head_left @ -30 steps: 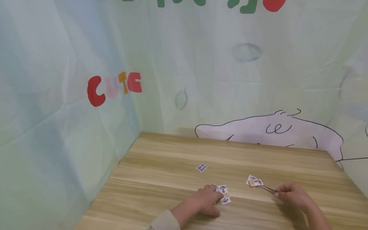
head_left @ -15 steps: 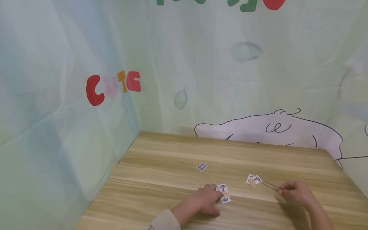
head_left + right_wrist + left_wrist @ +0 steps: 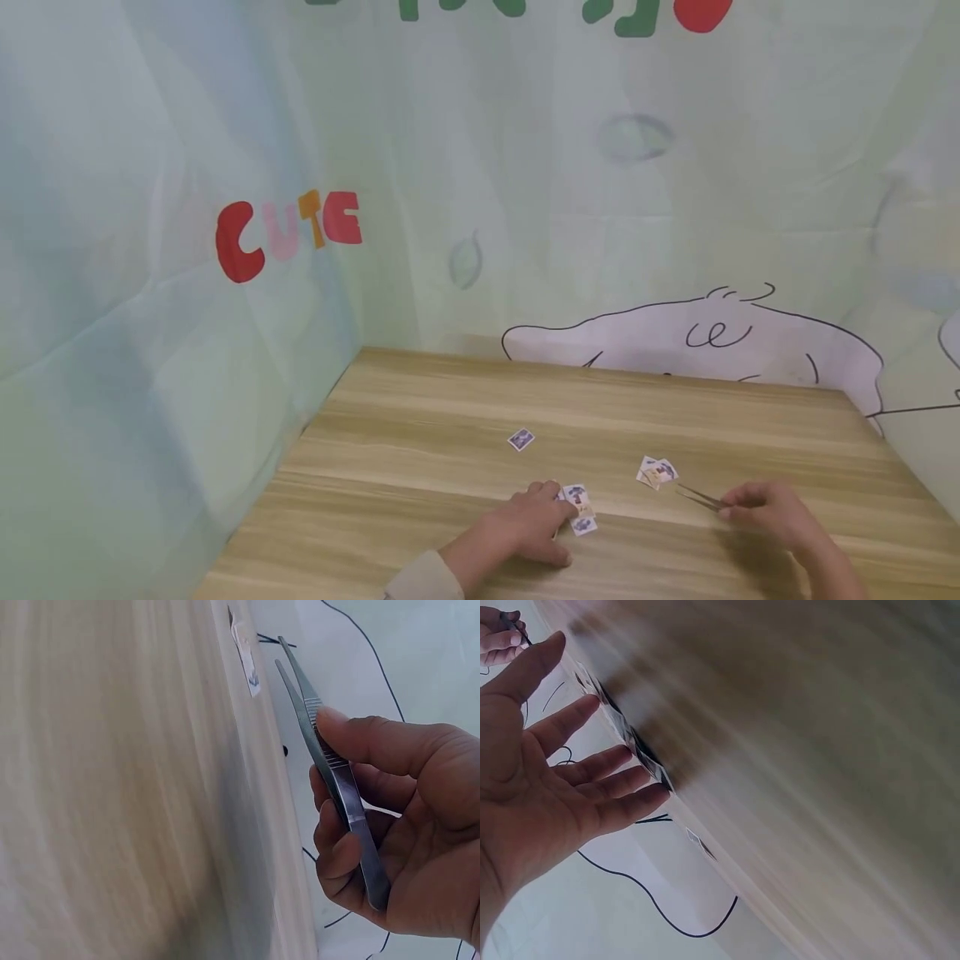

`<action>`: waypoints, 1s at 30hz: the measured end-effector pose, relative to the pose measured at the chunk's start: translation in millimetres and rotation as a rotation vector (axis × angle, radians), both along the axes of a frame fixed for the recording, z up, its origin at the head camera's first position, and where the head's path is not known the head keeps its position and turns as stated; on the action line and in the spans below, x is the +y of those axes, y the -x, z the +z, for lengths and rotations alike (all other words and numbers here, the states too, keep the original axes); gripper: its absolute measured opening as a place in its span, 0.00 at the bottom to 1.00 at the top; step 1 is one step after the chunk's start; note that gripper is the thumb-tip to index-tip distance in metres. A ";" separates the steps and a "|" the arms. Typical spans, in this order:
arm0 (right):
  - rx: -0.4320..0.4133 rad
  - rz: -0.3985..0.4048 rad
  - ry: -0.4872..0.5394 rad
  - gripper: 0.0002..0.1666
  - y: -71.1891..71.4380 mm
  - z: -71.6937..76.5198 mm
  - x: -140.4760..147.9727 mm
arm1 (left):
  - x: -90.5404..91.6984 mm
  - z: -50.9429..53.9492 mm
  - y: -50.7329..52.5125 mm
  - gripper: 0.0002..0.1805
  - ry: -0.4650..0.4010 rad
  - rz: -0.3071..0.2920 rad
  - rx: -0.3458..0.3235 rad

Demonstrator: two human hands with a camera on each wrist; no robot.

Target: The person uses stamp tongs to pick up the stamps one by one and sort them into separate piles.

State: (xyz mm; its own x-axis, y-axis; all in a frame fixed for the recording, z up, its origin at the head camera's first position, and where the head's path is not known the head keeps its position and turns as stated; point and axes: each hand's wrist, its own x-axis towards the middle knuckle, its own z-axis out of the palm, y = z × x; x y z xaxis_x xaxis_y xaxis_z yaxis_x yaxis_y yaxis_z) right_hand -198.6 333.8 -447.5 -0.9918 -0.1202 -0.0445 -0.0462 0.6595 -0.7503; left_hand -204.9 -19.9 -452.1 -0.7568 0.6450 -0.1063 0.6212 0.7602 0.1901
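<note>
My right hand point(image 3: 768, 515) pinches metal tweezers point(image 3: 324, 754) between thumb and fingers. In the right wrist view the two tips stand apart with nothing between them. They hover just right of a small overlapping pile of printed paper pieces, like stickers or stamps point(image 3: 657, 472). My left hand point(image 3: 528, 525) lies with fingers spread and nearly straight. In the left wrist view its fingertips point(image 3: 656, 793) touch another group of such pieces point(image 3: 617, 720). Part of that group point(image 3: 580, 510) shows beside the hand; the rest is hidden under the fingers.
A single purple-printed paper piece point(image 3: 521, 439) lies farther back on the wood-grain table point(image 3: 420, 408). Pale green cloth walls point(image 3: 555, 183) rise at the table's back and left edges, with a dog drawing point(image 3: 697, 337) along the back.
The tweezers have come off the right-hand pile, toward the lower right, and their tips have parted. A paper piece there is released and turned slightly. My left hand stays in place.
</note>
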 end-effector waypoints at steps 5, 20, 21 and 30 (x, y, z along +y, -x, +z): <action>0.038 0.047 0.008 0.14 -3.2 -1.3 -8.3 | -2.0 0.4 -2.6 0.32 -0.020 -0.016 0.010; -0.019 0.176 0.090 0.13 -3.5 -9.5 -32.7 | -8.7 -6.0 -4.2 0.35 0.044 -0.136 0.127; -0.023 0.180 0.087 0.13 -3.4 -10.0 -34.1 | -9.1 -6.8 -4.3 0.36 0.057 -0.163 0.155; -0.010 0.234 0.103 0.12 -0.3 -12.0 -51.0 | -11.9 -10.2 -5.2 0.41 0.072 -0.215 0.192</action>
State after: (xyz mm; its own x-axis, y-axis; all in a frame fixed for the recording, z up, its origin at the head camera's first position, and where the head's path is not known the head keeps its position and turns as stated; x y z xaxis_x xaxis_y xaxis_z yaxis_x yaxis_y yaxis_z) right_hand -198.3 282.7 -459.5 -0.9360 -0.3507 -0.0302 -0.1804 0.5515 -0.8144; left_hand -199.7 -31.8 -462.3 -0.6142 0.7887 -0.0251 0.7889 0.6145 0.0038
